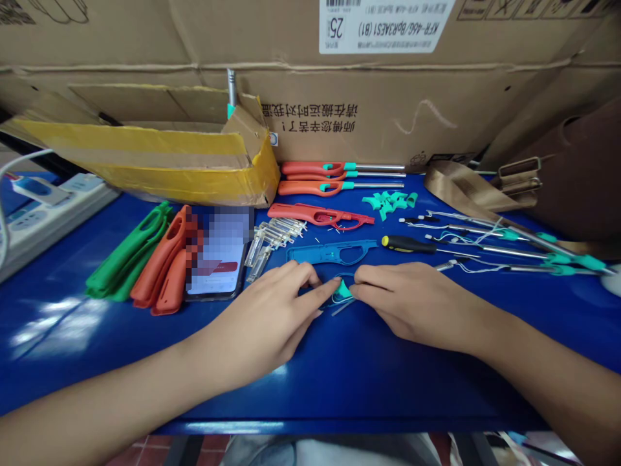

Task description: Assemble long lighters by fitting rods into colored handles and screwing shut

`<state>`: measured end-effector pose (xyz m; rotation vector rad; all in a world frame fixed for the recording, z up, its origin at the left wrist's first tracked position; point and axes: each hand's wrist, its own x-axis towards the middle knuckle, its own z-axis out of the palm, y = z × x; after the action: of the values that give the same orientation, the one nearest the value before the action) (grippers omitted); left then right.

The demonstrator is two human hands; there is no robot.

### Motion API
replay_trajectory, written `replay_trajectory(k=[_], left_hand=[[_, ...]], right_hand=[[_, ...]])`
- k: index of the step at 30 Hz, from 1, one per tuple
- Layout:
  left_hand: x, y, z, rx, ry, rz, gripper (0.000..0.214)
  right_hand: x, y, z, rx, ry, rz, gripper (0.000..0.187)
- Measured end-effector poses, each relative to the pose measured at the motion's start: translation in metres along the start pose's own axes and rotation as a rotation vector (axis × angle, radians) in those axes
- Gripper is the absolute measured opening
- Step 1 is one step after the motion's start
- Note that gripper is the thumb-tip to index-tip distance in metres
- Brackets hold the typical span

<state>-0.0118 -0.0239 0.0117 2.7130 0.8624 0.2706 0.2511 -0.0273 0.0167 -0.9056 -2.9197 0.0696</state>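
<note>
In the middle of the table, my left hand and my right hand meet, fingertips bent inward around a lighter half-casing that is mostly hidden beneath them; a thin blue rim shows. A small teal trigger piece lies between the fingertips, with thin white wire by it. My left thumb and index finger press on the trigger piece. The right fingers pinch the other side of the casing. Just beyond them lies an open blue lighter shell half. A yellow-black screwdriver rests beyond my right hand.
Clear fuel tanks, a red lighter casing and loose teal triggers lie behind. Metal lighter tubes with wires are right. Left are a phone, orange casings, green casings and a power strip. Cardboard box behind.
</note>
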Motion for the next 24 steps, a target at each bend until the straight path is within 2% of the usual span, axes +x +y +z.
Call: replay_trajectory(k=[6,14,24], left_hand=[[-0.003,0.005,0.001,0.204,-0.082,0.02,0.057],[-0.004,0.016,0.002,0.399,-0.107,0.046,0.058],[-0.003,0.011,0.004,0.274,-0.071,0.009,0.061]], right_hand=[[0.001,-0.004,-0.002,-0.024,-0.012,0.012,0.03],[-0.004,-0.002,-0.004,0.241,0.106,0.146,0.025],[0.008,0.003,0.006,0.569,0.156,0.329,0.014]])
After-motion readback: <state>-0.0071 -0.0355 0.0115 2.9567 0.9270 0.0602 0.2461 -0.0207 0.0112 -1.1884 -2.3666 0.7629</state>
